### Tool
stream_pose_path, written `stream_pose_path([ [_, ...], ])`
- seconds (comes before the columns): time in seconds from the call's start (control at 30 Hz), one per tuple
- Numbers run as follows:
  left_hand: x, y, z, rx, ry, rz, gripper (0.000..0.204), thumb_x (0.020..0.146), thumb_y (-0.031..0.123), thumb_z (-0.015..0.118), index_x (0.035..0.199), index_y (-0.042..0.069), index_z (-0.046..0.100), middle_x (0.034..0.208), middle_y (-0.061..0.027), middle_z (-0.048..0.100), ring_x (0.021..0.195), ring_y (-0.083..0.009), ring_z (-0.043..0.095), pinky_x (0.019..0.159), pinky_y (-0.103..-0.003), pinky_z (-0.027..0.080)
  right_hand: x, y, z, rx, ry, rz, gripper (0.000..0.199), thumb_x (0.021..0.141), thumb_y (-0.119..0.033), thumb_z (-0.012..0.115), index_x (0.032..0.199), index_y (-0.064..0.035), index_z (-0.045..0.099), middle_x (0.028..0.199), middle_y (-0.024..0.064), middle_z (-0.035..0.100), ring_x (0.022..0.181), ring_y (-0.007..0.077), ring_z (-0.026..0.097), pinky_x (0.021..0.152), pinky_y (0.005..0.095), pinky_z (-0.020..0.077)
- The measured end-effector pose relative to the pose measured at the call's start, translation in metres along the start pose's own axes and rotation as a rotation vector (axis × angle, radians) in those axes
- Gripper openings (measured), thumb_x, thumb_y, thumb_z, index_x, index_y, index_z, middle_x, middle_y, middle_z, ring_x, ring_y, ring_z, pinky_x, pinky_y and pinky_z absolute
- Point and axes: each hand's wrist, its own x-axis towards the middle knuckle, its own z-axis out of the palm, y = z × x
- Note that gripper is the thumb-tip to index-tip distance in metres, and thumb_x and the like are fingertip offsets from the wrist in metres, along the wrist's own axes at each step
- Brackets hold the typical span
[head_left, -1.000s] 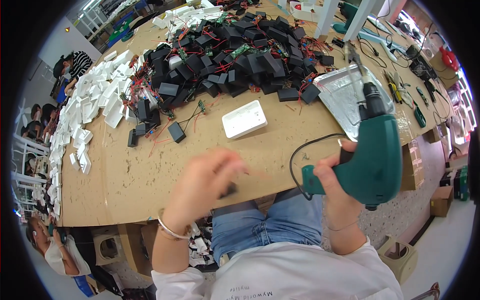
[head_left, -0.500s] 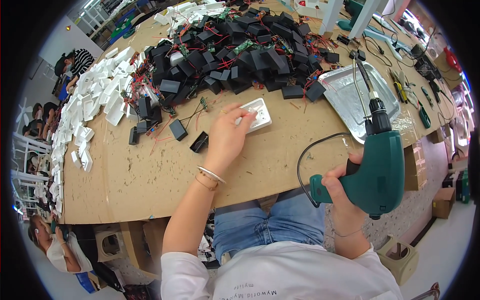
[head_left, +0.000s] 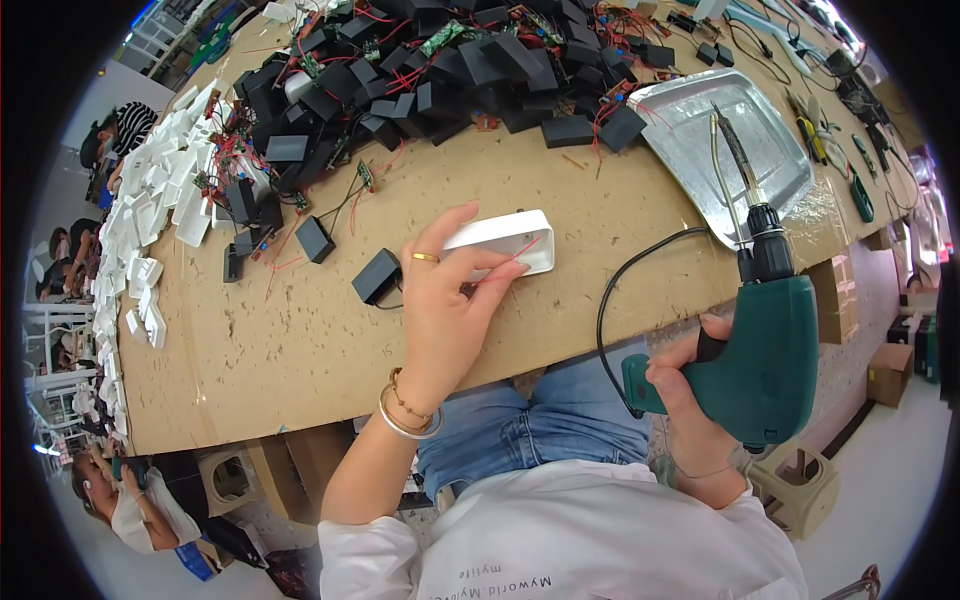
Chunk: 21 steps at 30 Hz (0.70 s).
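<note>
My left hand [head_left: 445, 300] is closed on a white plastic case [head_left: 505, 230], which is tipped up on its side with its hollow facing me. A thin red wire [head_left: 527, 252] shows at the thumb and fingertip, across the case's opening. Beside that hand lies a small black box [head_left: 378, 276], with a dark wire running from it under the hand. My right hand [head_left: 690, 385] grips a green soldering gun [head_left: 765, 360] by its handle, a finger at the trigger. The gun's metal tip and thin feed tube [head_left: 727, 170] point away from me, over a metal tray [head_left: 680, 120].
A large heap of black boxes [head_left: 440, 90] with red wires and circuit boards covers the far table. White cases [head_left: 160, 210] are piled along the left. Pliers [head_left: 808, 130] lie right of the tray. The gun's black cord [head_left: 615, 290] loops on the cardboard-covered table [head_left: 250, 370].
The white case has turned from lying flat to standing on its side, with my left hand now around it. The nearby black box has flipped over. My right hand still holds the soldering gun.
</note>
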Motion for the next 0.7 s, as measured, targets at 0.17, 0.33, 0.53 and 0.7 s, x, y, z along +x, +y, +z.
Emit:
stream_pose_path([
  [0.17,-0.005,-0.007,0.008,-0.2,0.043,-0.09,0.01,0.075,0.008,0.074,0.084,0.005,0.071,0.119,-0.0151,0.056,0.1,-0.0265,0.058,0.076,-0.031,0.05,-0.012,0.015,-0.013,-0.032,-0.191,-0.021,0.05,0.078,0.006,0.067,0.12,-0.0043,0.042,0.082,0.0077,0.062,0.069,0.0121,0.056,0.065,0.0258,0.0477],
  [0.33,-0.007,0.007,0.016,-0.046,0.02,-0.045,0.011,0.075,0.01,0.074,0.085,0.006,0.072,0.119,-0.0154,0.056,0.098,-0.0288,0.059,0.081,-0.036,0.049,-0.012,0.008,-0.029,-0.202,-0.325,-0.152,0.047,0.079,0.004,0.065,0.119,-0.0042,0.043,0.08,0.009,0.06,0.068,0.0156,0.056,0.066,0.03,0.0471],
  [0.53,-0.003,0.005,0.021,0.065,-0.009,0.163,0.01,0.074,0.01,0.074,0.079,0.004,0.068,0.119,-0.0137,0.055,0.094,-0.0283,0.058,0.08,-0.04,0.048,-0.022,0.009,-0.044,-0.126,-0.252,-0.131,0.047,0.085,-0.011,0.064,0.126,-0.0035,0.04,0.08,0.0115,0.059,0.067,0.0183,0.054,0.065,0.0327,0.047],
  [0.7,-0.007,0.013,0.023,-0.135,-0.069,-0.106,0.014,0.073,0.009,0.074,0.078,0.002,0.063,0.122,-0.0136,0.053,0.095,-0.0302,0.057,0.081,-0.041,0.047,-0.03,0.011,-0.043,-0.09,-0.201,-0.037,0.054,0.086,-0.026,0.067,0.126,-0.0026,0.041,0.084,0.013,0.059,0.067,0.0162,0.055,0.063,0.0288,0.0464],
])
